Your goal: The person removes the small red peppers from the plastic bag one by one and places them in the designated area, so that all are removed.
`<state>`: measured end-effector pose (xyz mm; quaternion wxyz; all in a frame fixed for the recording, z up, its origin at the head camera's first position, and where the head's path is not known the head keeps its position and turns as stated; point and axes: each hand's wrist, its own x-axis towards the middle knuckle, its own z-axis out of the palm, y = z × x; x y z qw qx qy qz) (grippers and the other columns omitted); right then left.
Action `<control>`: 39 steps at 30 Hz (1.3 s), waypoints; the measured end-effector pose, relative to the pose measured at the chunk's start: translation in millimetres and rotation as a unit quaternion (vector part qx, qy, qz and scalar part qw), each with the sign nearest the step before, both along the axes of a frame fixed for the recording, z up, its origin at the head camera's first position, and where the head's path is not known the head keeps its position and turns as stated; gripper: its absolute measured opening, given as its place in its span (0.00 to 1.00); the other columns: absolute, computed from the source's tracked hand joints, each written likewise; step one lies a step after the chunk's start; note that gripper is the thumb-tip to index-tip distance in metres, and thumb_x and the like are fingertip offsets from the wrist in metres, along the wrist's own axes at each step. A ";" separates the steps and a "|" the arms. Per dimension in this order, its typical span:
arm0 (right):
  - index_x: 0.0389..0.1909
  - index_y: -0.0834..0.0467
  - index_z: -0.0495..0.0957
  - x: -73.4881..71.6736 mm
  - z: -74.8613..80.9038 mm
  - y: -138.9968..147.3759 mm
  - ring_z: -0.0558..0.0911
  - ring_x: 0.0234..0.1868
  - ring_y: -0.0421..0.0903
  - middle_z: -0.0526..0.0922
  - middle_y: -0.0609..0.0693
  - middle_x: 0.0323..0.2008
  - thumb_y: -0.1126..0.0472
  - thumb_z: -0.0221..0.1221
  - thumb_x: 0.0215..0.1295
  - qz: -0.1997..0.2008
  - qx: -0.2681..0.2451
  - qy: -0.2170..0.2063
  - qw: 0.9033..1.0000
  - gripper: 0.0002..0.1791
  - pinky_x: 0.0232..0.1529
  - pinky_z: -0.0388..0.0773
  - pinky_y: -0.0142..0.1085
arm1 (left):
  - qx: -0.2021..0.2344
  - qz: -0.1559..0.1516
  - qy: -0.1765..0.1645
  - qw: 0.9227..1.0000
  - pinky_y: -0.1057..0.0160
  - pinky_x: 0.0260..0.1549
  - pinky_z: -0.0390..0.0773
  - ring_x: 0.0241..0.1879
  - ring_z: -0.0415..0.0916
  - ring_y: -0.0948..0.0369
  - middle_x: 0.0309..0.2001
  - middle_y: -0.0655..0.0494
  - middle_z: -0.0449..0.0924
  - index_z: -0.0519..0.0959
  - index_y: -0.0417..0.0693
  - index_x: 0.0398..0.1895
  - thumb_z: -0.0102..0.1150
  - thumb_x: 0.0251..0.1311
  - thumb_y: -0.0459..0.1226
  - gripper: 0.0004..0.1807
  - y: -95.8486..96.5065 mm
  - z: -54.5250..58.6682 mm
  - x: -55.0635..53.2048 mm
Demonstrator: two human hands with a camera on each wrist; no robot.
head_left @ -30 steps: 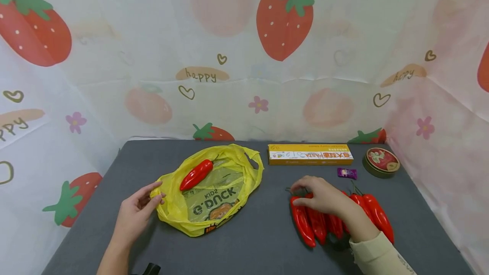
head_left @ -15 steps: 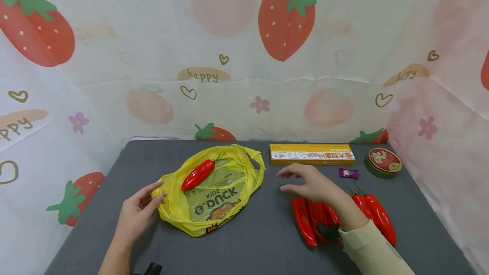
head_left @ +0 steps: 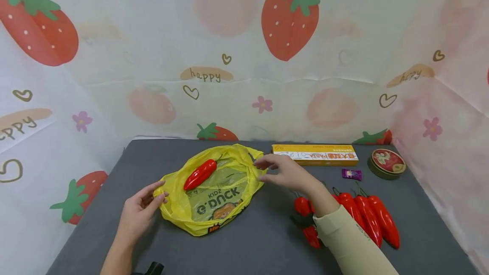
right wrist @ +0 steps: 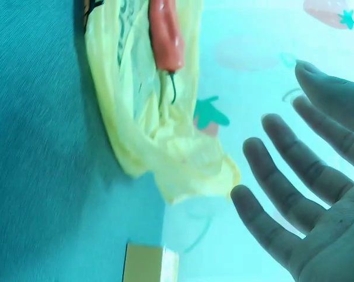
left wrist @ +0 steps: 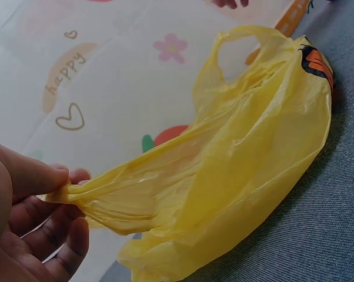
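Note:
A yellow plastic bag (head_left: 175,220) lies spread open on the dark tabletop, with one red chili pepper (head_left: 200,174) inside. My left hand (head_left: 138,213) pinches the bag's left edge; in the left wrist view the thumb (left wrist: 39,176) and fingers draw that corner into a narrow gather. Right at the bag's opposite edge is my right hand (head_left: 284,173), holding nothing. Its fingers are spread and nearly straight in the right wrist view. Several more red peppers (head_left: 376,220) lie in a row to the right, partly hidden behind the right forearm.
Along the back stands a yellow and white pasta box (head_left: 318,155). In front of its right end lies a small purple packet (head_left: 351,174), with a round red-lidded tin (head_left: 386,164) beside it. A strawberry-print cloth (head_left: 225,105) rises behind the table.
My right hand has left the row of peppers and moved left to the bag's right edge. My left hand keeps its pinch on the bag.

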<state>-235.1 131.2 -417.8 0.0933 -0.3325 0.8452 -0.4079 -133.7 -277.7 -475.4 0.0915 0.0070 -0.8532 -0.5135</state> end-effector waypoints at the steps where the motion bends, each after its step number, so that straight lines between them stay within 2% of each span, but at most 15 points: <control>1: 0.60 0.52 0.79 -1.1 0.5 -3.5 0.80 0.57 0.57 0.83 0.51 0.56 0.57 0.67 0.66 0.003 -0.005 -0.004 1.000 0.22 0.62 0.74 0.56 | 0.000 0.000 0.000 1.000 0.77 0.41 0.80 0.41 0.82 0.74 0.53 0.41 0.84 0.75 0.45 0.67 0.56 0.73 0.41 0.22 0.0 -0.1 0.1; 5: 0.60 0.53 0.79 -5.4 0.9 -16.2 0.80 0.57 0.57 0.83 0.49 0.56 0.56 0.67 0.66 0.012 -0.028 -0.022 0.999 0.22 0.62 0.75 0.55 | -0.002 0.001 -0.002 1.000 0.78 0.41 0.79 0.41 0.82 0.74 0.53 0.41 0.84 0.75 0.45 0.67 0.56 0.73 0.41 0.22 0.3 0.4 0.3; 11: 0.60 0.53 0.79 -16.3 -1.1 -36.2 0.81 0.55 0.53 0.83 0.49 0.56 0.58 0.66 0.67 0.019 -0.050 -0.036 0.998 0.21 0.57 0.79 0.48 | -0.003 -0.001 0.000 1.000 0.77 0.40 0.80 0.41 0.82 0.73 0.51 0.42 0.85 0.76 0.46 0.67 0.56 0.73 0.40 0.22 0.4 1.1 0.5; 18: 0.60 0.55 0.80 -28.8 -4.0 -62.0 0.82 0.55 0.52 0.83 0.51 0.55 0.61 0.66 0.67 0.034 -0.041 -0.030 0.998 0.20 0.56 0.81 0.47 | 0.000 -0.006 0.002 1.000 0.77 0.41 0.80 0.42 0.82 0.72 0.52 0.41 0.84 0.75 0.44 0.67 0.56 0.73 0.40 0.22 -0.9 0.2 0.0; 23: 0.60 0.54 0.79 -33.9 -5.8 -76.8 0.82 0.54 0.48 0.83 0.50 0.56 0.62 0.65 0.68 0.028 -0.036 -0.045 0.998 0.20 0.55 0.82 0.42 | 0.006 -0.007 0.003 1.000 0.76 0.40 0.80 0.41 0.82 0.72 0.51 0.41 0.84 0.75 0.44 0.67 0.56 0.73 0.40 0.22 -1.2 0.6 0.4; 29: 0.62 0.58 0.78 -40.6 -13.9 -94.5 0.83 0.55 0.52 0.80 0.55 0.60 0.62 0.65 0.68 0.027 -0.042 -0.059 0.997 0.22 0.51 0.83 0.38 | 0.009 -0.008 -0.001 1.000 0.76 0.40 0.80 0.42 0.83 0.71 0.51 0.42 0.84 0.75 0.45 0.67 0.56 0.73 0.39 0.22 -0.3 2.0 0.0; 33: 0.62 0.58 0.78 -44.0 -18.8 -107.4 0.83 0.57 0.55 0.79 0.58 0.62 0.62 0.65 0.68 0.023 -0.039 -0.065 0.997 0.23 0.49 0.83 0.38 | 0.007 -0.005 -0.005 1.000 0.76 0.40 0.80 0.42 0.82 0.72 0.52 0.43 0.84 0.75 0.46 0.68 0.57 0.73 0.39 0.22 -0.2 0.9 -0.7; 39: 0.64 0.59 0.77 -52.3 -25.7 -126.7 0.77 0.63 0.60 0.77 0.56 0.65 0.61 0.66 0.67 0.015 -0.020 -0.066 0.998 0.25 0.58 0.79 0.48 | 0.008 -0.003 -0.002 1.000 0.76 0.40 0.80 0.41 0.82 0.73 0.51 0.43 0.85 0.75 0.46 0.68 0.57 0.73 0.39 0.22 -1.2 -0.3 -0.9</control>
